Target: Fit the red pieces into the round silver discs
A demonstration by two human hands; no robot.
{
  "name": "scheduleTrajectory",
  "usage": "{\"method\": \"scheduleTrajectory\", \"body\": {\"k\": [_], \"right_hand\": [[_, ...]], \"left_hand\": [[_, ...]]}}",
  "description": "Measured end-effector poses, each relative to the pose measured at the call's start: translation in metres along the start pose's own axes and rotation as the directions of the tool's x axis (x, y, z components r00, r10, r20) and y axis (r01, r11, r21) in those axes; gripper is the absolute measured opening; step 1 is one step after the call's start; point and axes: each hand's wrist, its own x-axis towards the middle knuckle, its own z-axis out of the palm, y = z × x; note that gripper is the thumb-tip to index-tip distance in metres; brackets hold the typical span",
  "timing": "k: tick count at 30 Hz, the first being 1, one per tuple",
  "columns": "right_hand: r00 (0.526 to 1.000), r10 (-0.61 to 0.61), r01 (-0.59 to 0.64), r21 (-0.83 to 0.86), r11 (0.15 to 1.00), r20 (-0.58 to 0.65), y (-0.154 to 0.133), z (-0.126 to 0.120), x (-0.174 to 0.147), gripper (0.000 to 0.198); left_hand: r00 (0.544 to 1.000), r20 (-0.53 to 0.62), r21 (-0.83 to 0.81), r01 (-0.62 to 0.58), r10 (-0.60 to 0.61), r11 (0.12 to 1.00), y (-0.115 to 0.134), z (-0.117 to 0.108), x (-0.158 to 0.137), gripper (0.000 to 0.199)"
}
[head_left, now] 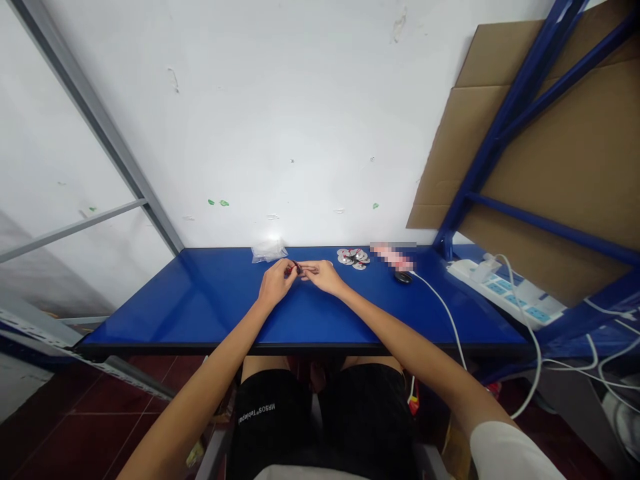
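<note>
Centre of frame, just above the middle of the blue worktop [200, 303]: a small dark-and-red piece [296, 269], raised in the fingers. From my end it is too small and too covered to identify.

Left hand [276, 283]: fingertips drawn together in a narrow pinch, piece between them. Right hand [326, 275]: fingers bent and close in, tips meeting at or just beside the piece. Whether they grip it, I cannot tell.

Handling, my judgement: very light, so weight should hardly matter. Stiffness unclear; the dark part looks thin and may bend. Slipperiness can't be read at this scale. I would treat it as delicate and use fingertip pressure only. Best hold: a pinch at the edge with thumb and forefinger, other fingers kept off, so the far side stays free for the second hand. Squeezing too hard could bend it or flick it away.

Nearby, right of centre: cluster of pale discs [353, 257] with red bits, overlapping, likely thin and easily scattered by a sleeve. Left of centre, at the back edge: crumpled clear plastic bag [269, 251], likely soft and slick. Farther right: black round object [403, 277], well apart from both hands.
</note>
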Motion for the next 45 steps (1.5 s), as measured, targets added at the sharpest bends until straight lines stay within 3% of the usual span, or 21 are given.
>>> {"method": "scheduleTrajectory", "body": {"k": [12, 21, 28, 33, 36, 40, 43, 45], "right_hand": [[0.999, -0.037, 0.037, 0.010, 0.999, 0.000, 0.001, 0.000, 0.000, 0.042], [0.992, -0.097, 0.080, -0.195, 0.977, -0.080, 0.001, -0.005, -0.001, 0.028], [0.982, -0.119, 0.087, -0.210, 0.974, -0.144, -0.004, -0.008, -0.001, 0.016], [0.985, -0.116, 0.084, -0.232, 0.969, -0.126, -0.005, -0.010, -0.002, 0.020], [0.979, -0.187, 0.144, -0.383, 0.912, -0.077, -0.006, -0.009, -0.004, 0.016], [0.973, -0.230, 0.167, -0.630, 0.758, -0.018, -0.010, -0.007, -0.006, 0.013], [0.978, -0.207, 0.156, -0.697, 0.699, 0.011, -0.014, -0.009, -0.006, 0.011], [0.977, -0.207, 0.177, -0.698, 0.694, 0.042, -0.016, -0.011, -0.006, 0.011]], "left_hand": [[0.999, -0.039, 0.000, -0.033, 0.033, 0.999, 0.004, 0.000, -0.001, 0.014], [0.998, -0.064, -0.067, 0.013, -0.018, 0.998, 0.002, 0.000, -0.001, 0.019], [1.000, 0.012, -0.103, -0.019, 0.020, 0.995, 0.001, 0.000, -0.002, 0.025], [0.999, 0.047, -0.234, 0.002, 0.009, 0.972, -0.006, 0.002, 0.000, 0.025], [0.998, 0.059, -0.285, 0.038, -0.022, 0.958, -0.008, 0.003, 0.000, 0.027], [0.999, 0.031, -0.214, 0.040, -0.034, 0.976, -0.001, 0.002, 0.000, 0.023], [0.999, -0.031, -0.174, 0.014, -0.019, 0.985, 0.008, -0.001, 0.000, 0.031], [0.999, -0.018, -0.138, -0.053, 0.051, 0.989, 0.010, -0.002, 0.000, 0.035]]}}
